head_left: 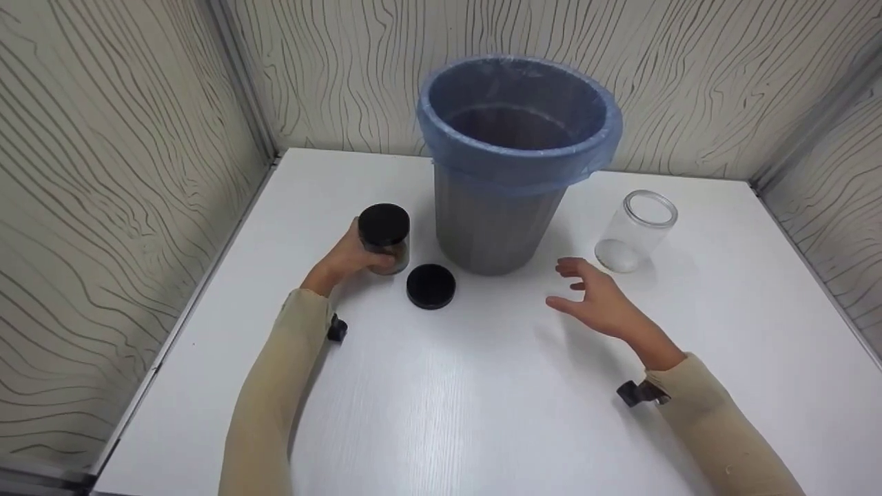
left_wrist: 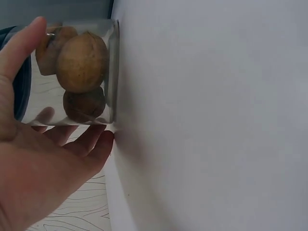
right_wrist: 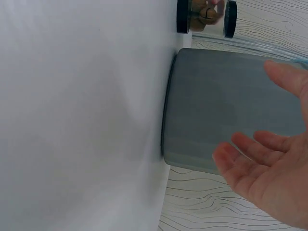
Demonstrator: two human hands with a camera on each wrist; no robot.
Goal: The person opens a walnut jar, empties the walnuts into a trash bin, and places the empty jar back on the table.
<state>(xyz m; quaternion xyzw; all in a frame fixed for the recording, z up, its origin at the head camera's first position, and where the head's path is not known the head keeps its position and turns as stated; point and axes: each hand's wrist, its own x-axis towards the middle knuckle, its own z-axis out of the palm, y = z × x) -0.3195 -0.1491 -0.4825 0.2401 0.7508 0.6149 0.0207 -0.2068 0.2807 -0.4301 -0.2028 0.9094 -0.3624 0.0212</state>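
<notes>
My left hand [head_left: 346, 255] grips a clear jar [left_wrist: 48, 103] with a black lid [head_left: 384, 224] on it. Several walnuts [left_wrist: 83, 62] lie inside, seen through the wall in the left wrist view. The thumb and fingers wrap the jar's sides; its base is at or just above the table. A second black lid [head_left: 431, 286] lies flat to its right. My right hand [head_left: 598, 301] hovers over the table with fingers spread and nothing in them. Nearest to it is an uncapped clear jar [head_left: 635, 232], upright, with no contents visible.
A grey bin [head_left: 493, 231] with a blue liner [head_left: 520, 172] stands at the back middle, between the two jars. Patterned panels [head_left: 344, 69] wall the white table [head_left: 441, 413] at the back and on both sides.
</notes>
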